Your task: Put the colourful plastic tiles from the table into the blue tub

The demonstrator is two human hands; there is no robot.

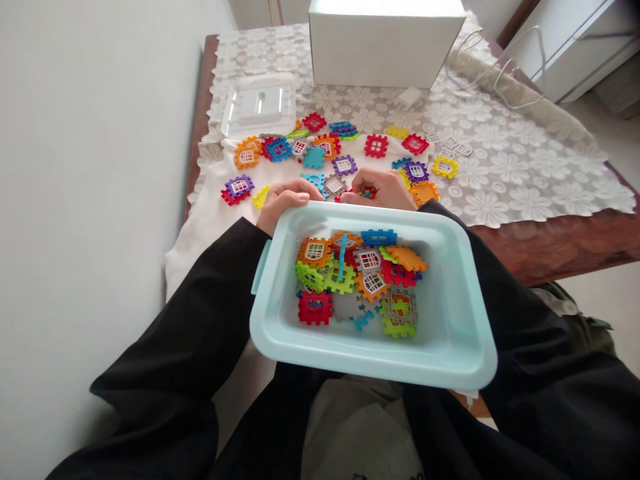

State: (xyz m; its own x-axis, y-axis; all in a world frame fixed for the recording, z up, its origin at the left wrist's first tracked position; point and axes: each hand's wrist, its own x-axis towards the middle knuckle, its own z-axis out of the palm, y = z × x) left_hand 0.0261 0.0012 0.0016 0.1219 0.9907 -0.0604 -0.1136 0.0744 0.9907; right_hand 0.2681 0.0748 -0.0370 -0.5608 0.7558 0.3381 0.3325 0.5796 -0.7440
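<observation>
A light blue plastic tub (465,307) fills the near middle, with flat notched building pieces (373,283) in several colours inside. My left hand (289,200) is at the tub's far left corner, its thumb beside the rim and its fingers curled. The rim partly hides those fingers, so what they grip is unclear. Beyond the far rim, my right hand (383,189) is closed, fingers bent round small red, blue and orange building pieces (367,193) that show only in part. A grey window piece (335,185) lies between the hands.
More building pieces (327,143) are strewn over the cloth behind my hands. A clear lid (260,107) lies at the back left. At the back stands a white box (383,50), with a white adapter (409,98) before it. A cable (520,87) loops at right.
</observation>
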